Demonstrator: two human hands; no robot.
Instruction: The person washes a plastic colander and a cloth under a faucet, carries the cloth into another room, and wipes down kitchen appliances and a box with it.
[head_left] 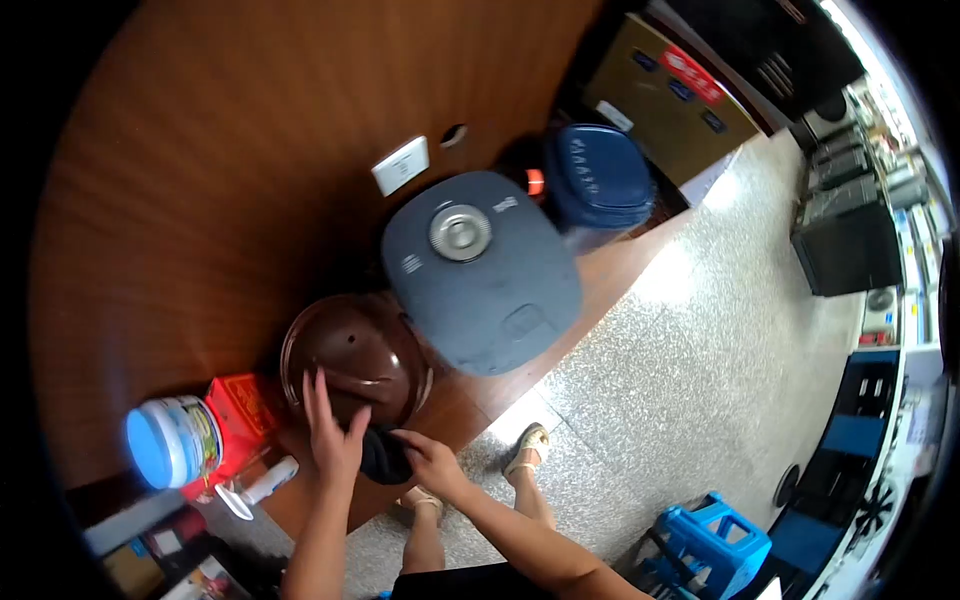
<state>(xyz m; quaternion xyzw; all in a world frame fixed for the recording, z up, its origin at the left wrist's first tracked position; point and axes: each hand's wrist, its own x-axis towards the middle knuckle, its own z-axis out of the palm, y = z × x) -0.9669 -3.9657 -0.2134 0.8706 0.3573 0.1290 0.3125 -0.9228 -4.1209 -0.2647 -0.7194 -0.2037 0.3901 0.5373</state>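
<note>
A dark cloth-like bundle (pixel 384 456) hangs at the front edge of the wooden counter (pixel 455 408). My right hand (pixel 432 462) has its fingers closed on the bundle's right side. On the bundle's left, my left hand (pixel 338 432) has its fingers spread, over the near side of a shiny brown domed lid or bowl (pixel 355 350); whether it touches the brown piece cannot be told. A grey rice cooker (pixel 480 285) with a round silver knob stands just behind and right of the brown piece.
Left on the counter are a red box (pixel 243 415), a jar with a light blue lid (pixel 172 443) and a white-handled tool (pixel 262 485). A blue-lidded container (pixel 600 178) stands beyond the cooker. A blue plastic stool (pixel 715 545) is on the floor at the right.
</note>
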